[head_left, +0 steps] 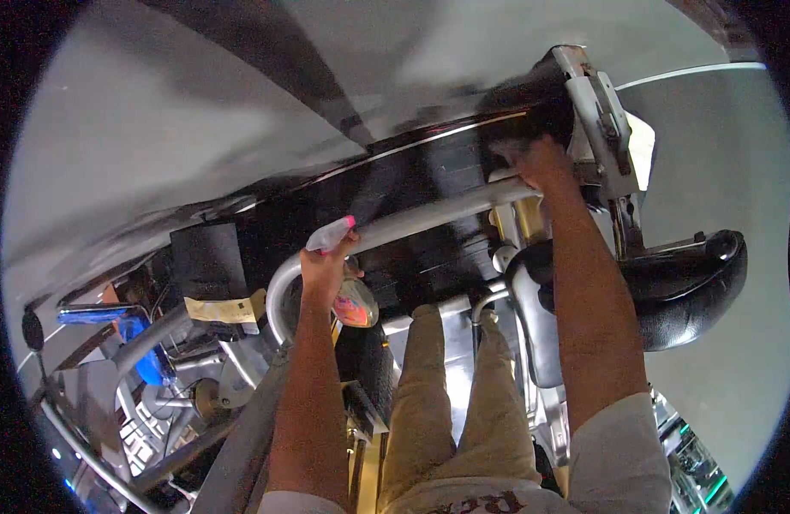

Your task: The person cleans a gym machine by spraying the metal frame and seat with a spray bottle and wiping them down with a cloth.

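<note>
Lettered shirt cloth [446, 497] is nearest the camera, below the curved grey bar [446, 212]. Before the bar's bend, a spray bottle [357, 307] tilts in the left hand [326, 270], whose fingers wrap its neck; the pink-tipped head pokes above that hand, the body hangs below. At the bar's right end is the right hand [547, 163], half in shadow; I cannot tell whether it grips anything. Black padding [691, 295] sits below and right of the bar, a black box [211, 261] left of it.
</note>
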The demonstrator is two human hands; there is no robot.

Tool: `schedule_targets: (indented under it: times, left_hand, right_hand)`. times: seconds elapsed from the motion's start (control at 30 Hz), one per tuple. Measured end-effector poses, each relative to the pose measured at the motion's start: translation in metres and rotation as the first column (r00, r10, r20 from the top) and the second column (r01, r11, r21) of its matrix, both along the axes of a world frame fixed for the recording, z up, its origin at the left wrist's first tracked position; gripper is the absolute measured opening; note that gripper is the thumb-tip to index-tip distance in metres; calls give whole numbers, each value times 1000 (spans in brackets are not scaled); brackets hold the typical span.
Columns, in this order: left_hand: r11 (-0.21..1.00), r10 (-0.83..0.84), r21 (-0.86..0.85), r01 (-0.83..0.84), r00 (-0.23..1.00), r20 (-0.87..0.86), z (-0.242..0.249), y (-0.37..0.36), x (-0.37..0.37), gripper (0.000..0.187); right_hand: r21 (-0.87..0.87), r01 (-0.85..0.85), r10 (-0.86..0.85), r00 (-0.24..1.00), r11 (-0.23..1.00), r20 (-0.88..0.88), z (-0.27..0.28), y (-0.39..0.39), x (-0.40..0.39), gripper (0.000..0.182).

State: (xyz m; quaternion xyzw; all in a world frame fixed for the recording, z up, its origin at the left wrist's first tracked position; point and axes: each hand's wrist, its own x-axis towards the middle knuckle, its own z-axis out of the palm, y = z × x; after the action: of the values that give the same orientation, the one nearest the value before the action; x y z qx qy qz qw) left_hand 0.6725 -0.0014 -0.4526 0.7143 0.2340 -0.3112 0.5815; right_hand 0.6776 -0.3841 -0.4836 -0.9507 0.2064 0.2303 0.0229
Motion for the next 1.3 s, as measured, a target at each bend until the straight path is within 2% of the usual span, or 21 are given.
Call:
schedule_targets:
  times: [0.07, 0.1, 0.2, 0.3, 0.37, 0.47, 0.5, 0.57, 0.63, 0.67, 0.7, 0.77, 0.83, 0.93, 1.0, 1.03, 1.07, 1.1, 1.2, 1.23, 1.3]
  left_hand:
    - [1000, -6, -2, 6, 1000, 1, -2, 2, 0, 40]
    - [1000, -12, -17, 12, 1000, 12, -6, 4, -1, 39]
    - [1000, -10, -10, 10, 1000, -2, -9, 5, 0, 37]
    - [1000, 18, -14, -17, 1000, 22, -11, 2, 0, 35]
    - [999, 26, -31, -25, 999, 31, -3, 1, -1, 30]
    - [998, -6, -62, 6, 1000, 1, -8, 5, 0, 36]
    - [998, -6, -55, 5, 1000, -6, -8, 6, 1, 37]
    - [999, -7, -49, 6, 1000, -18, -4, 4, 2, 38]
    - [995, 30, -98, -28, 999, 22, -5, 4, -1, 39]
    - [992, 46, -122, -41, 998, 45, -5, 3, 0, 39]
    - [994, 38, -101, -35, 999, 27, -5, 2, 1, 39]
    - [998, 31, -54, -31, 999, -15, -6, 3, 1, 38]
    - [997, 35, -68, -35, 999, 1, -5, 3, 0, 37]
    - [993, 48, -106, -47, 999, 12, -5, 0, 0, 37]
    - [996, 14, -92, -7, 998, 68, -12, 6, -2, 34]
    - [998, -27, -61, 35, 992, 120, -26, 14, -6, 32]
    - [997, 47, -62, -44, 997, 53, -20, 7, -4, 31]
    - [990, 126, -58, -126, 992, -10, -14, -1, -1, 30]
    - [994, 87, -73, -84, 995, 39, -10, -2, 0, 30]
    - [989, 120, -90, -118, 993, 14, -11, -2, 0, 28]
    - [991, 112, -69, -111, 994, 0, -4, -5, 1, 29]
  right_hand:
    - [16, 181, -173, 961, 983, -217, 32, 0, 3, 44]
    - [9, 182, -173, 948, 983, -268, 36, 12, 6, 44]
    - [127, -33, 82, 913, 991, -399, 38, 46, 17, 48]
    - [78, -140, 154, 962, 987, -225, 15, 74, 22, 43]
    - [66, -121, 130, 980, 990, -154, 0, 60, 23, 42]
    - [69, -97, 101, 993, 993, -54, -20, 41, 26, 41]
    - [91, -67, 84, 978, 994, -191, -18, 25, 35, 44]
    - [-72, -119, 95, 956, 990, -279, 10, 14, 39, 45]
    - [-338, -199, 152, 975, 920, -160, 38, 23, 16, 41]
    - [-424, -191, 171, 982, 885, -84, 43, 22, 4, 39]
    - [-420, -138, 166, 986, 897, 30, 29, 5, -14, 35]
    - [-285, -98, 98, 995, 954, -17, 20, -2, -13, 32]
    - [-44, -33, 16, 936, 998, -353, 22, -5, 2, 30]
    - [62, -66, 83, 937, 996, -340, 16, 18, 12, 32]
    - [202, -214, 275, 894, 956, -353, 7, 62, 21, 30]
    - [349, -278, 390, 867, 895, -309, -5, 87, 25, 31]
    - [433, -302, 418, 886, 849, -201, -15, 119, 23, 33]
    - [479, -239, 335, 934, 845, -125, -19, 149, 24, 36]
    - [483, -233, 323, 940, 844, -111, 6, 148, 27, 40]
    - [369, -220, 277, 955, 903, -109, 23, 128, 19, 38]
    - [225, -214, 280, 902, 951, -328, 7, 55, 22, 40]
